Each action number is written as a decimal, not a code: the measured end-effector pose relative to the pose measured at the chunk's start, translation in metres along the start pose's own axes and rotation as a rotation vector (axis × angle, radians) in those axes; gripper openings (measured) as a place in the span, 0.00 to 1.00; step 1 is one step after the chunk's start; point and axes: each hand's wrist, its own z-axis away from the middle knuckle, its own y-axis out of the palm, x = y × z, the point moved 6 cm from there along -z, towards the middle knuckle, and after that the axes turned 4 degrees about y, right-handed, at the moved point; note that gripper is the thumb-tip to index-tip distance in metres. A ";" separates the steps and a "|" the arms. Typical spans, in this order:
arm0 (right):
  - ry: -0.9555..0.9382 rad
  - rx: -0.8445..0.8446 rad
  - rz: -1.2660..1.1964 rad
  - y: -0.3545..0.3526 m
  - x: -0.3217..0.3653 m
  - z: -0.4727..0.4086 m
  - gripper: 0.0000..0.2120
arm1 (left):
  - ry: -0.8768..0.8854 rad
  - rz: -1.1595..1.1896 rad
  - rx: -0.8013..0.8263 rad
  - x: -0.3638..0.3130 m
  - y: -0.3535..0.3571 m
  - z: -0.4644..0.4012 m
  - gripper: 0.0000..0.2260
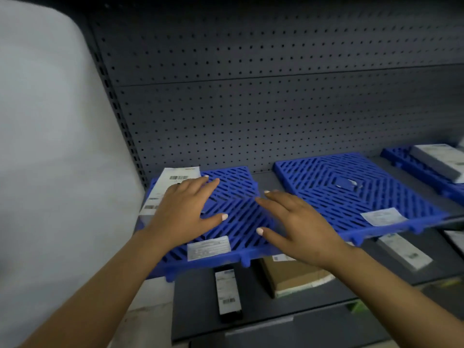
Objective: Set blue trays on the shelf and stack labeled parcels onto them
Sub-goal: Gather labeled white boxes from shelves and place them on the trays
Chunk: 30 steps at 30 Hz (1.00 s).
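Observation:
A blue slotted tray (238,197) lies on the left end of the shelf, with a white labeled parcel (173,182) on its far left part. My left hand (185,212) lies flat over the parcel's edge and the tray, fingers straight. My right hand (298,222) hovers or rests with spread fingers at the tray's right side, by the gap to a second blue tray (351,197). A third blue tray (411,167) at the far right carries a grey labeled parcel (439,159).
A dark pegboard (251,109) backs the shelf, and a white wall stands to the left. On the lower shelf (288,317) lie a narrow black labeled parcel (227,290), a brown cardboard parcel (296,277) and a grey labeled box (404,249).

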 end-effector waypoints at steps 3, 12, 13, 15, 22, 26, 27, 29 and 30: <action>0.052 -0.029 0.010 -0.021 -0.026 0.035 0.31 | 0.103 0.041 -0.013 -0.056 -0.011 -0.016 0.38; 0.306 -0.155 0.049 -0.098 -0.149 0.188 0.33 | 0.314 0.219 -0.042 -0.282 -0.010 -0.068 0.32; 0.329 -0.159 0.057 -0.105 -0.162 0.208 0.33 | 0.336 0.239 -0.049 -0.311 -0.010 -0.071 0.32; 0.374 -0.162 0.079 -0.121 -0.190 0.248 0.32 | 0.379 0.266 -0.070 -0.367 -0.011 -0.077 0.31; 0.588 -0.161 0.156 -0.169 -0.293 0.394 0.32 | 0.546 0.354 -0.047 -0.541 -0.005 -0.103 0.30; 0.711 -0.195 0.194 -0.191 -0.347 0.459 0.32 | 0.614 0.375 0.006 -0.621 0.003 -0.134 0.30; 0.746 -0.211 0.195 -0.196 -0.361 0.472 0.31 | 0.633 0.376 0.005 -0.641 0.005 -0.143 0.30; 0.807 -0.234 0.190 -0.203 -0.390 0.495 0.29 | 0.675 0.393 0.011 -0.681 0.010 -0.160 0.29; 0.828 -0.235 0.194 -0.206 -0.405 0.504 0.29 | 0.696 0.407 0.022 -0.702 0.014 -0.169 0.29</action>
